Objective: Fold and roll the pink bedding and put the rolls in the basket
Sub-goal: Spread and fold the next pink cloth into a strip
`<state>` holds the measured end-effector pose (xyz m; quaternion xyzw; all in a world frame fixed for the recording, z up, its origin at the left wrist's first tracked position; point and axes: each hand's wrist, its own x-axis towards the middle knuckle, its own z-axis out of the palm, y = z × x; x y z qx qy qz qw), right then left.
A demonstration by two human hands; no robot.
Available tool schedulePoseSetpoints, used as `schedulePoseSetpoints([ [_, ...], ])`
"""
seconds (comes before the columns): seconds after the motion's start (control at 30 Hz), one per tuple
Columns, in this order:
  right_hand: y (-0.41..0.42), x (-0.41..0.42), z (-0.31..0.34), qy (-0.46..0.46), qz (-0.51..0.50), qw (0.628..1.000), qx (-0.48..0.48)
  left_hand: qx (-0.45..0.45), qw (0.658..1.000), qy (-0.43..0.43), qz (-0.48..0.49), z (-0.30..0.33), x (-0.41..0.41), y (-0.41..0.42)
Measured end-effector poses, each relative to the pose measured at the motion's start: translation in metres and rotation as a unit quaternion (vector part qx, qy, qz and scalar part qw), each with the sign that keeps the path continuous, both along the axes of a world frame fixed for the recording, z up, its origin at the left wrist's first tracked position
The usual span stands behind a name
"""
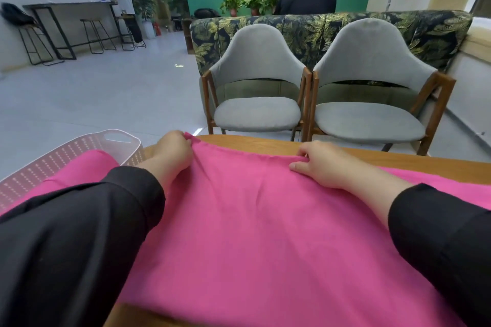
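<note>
Pink bedding (265,220) in both hands' pinch

Both arms, in black sleeves, are reaching forward. The left hand (174,152) is pinching with curled fingers; the right hand (322,164) is gripping likewise, knuckles up.

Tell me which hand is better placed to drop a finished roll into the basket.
Left. The left hand grips the pink bedding right beside the basket at the table's left end; the right hand holds the edge farther away.
</note>
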<state>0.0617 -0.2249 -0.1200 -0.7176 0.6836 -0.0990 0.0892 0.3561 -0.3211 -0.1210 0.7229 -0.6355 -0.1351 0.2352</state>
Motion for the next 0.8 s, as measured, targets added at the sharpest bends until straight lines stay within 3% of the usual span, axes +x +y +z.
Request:
schedulePoseSetpoints([
  [0.33,-0.001,-0.017,-0.011,0.035,-0.052,0.997,-0.05,0.031,0.998,-0.039,0.03,-0.013,-0.001,-0.015],
  [0.47,0.013,-0.023,-0.014,-0.024,-0.042,0.997,-0.053,-0.023,0.998,-0.052,-0.026,-0.013,-0.006,0.001],
  [0.57,0.029,-0.042,-0.004,-0.075,-0.05,0.995,-0.053,-0.159,0.963,-0.2,-0.085,-0.008,-0.022,0.018],
  [0.6,0.036,-0.052,-0.001,-0.08,-0.057,0.994,-0.044,-0.195,0.949,-0.212,-0.131,-0.008,-0.034,0.024],
  [0.7,0.054,-0.085,0.006,-0.052,-0.074,0.996,0.016,-0.11,0.941,-0.12,-0.295,-0.012,-0.079,0.042],
  [0.8,0.067,-0.11,0.011,-0.014,-0.076,0.996,0.053,-0.007,0.944,-0.097,-0.314,-0.026,-0.105,0.048],
])
